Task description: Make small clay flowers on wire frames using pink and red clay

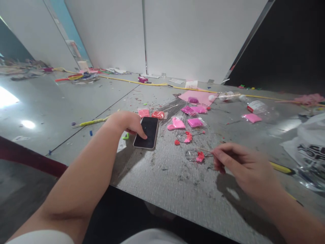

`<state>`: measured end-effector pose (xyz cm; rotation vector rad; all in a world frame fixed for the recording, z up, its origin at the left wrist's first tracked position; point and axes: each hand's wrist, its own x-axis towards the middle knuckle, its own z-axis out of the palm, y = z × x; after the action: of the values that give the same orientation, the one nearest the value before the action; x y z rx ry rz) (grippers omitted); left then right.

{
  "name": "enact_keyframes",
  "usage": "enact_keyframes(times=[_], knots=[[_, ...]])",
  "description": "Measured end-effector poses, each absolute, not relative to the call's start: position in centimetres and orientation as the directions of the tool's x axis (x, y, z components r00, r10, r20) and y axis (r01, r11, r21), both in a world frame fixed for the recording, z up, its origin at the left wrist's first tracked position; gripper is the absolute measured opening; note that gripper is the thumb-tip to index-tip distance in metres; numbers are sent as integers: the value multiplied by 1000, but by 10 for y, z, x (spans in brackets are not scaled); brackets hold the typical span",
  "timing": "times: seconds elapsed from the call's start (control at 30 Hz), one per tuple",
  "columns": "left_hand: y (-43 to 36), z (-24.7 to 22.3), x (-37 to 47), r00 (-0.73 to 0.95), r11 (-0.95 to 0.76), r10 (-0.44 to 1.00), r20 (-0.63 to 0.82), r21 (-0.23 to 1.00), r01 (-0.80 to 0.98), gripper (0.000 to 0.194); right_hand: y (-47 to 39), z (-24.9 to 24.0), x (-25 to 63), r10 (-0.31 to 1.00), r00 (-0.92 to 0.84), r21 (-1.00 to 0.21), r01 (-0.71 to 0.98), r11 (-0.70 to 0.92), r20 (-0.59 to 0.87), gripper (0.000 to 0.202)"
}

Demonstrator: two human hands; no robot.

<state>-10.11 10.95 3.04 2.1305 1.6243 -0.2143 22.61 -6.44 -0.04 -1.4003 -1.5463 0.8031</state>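
Observation:
A dark-screened phone (pixel 150 130) lies flat on the grey table (pixel 162 189). My left hand (pixel 128 123) is at its left side, thumb on the screen and the other fingers curled, mostly hidden. Between thumb and fingertips, my right hand (pixel 233 162) pinches a thin wooden stick (pixel 204 149). Just left of that hand lies a wire loop with red and pink flower shapes (pixel 200 157). A second wire loop with similar shapes (pixel 188 137) sits behind it, beside a small red piece (pixel 177 142).
Packets of pink clay (pixel 195 122) and red clay (pixel 158 115) lie behind the loops. Plastic bottles (pixel 256 106) and a plastic bag (pixel 312 145) are at the right. A yellow cable (pixel 132 81) crosses the back, before white panels. A yellow-handled tool (pixel 281 168) is partly behind my right hand.

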Motion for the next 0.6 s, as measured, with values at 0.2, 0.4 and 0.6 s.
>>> enact_keyframes(times=[0.2,0.4,0.6], knots=[[108,33,-96,153,-87,816,-557,143,986,47,-66,1,224,983,0,-869,469,161,182,30],[108,43,-101,84,-50,906,-416,93,994,50,-58,-5,233,978,-26,-850,489,194,208,34],[103,46,-95,219,-203,967,-128,131,970,26,-53,-11,241,969,-35,-816,533,226,246,30]])
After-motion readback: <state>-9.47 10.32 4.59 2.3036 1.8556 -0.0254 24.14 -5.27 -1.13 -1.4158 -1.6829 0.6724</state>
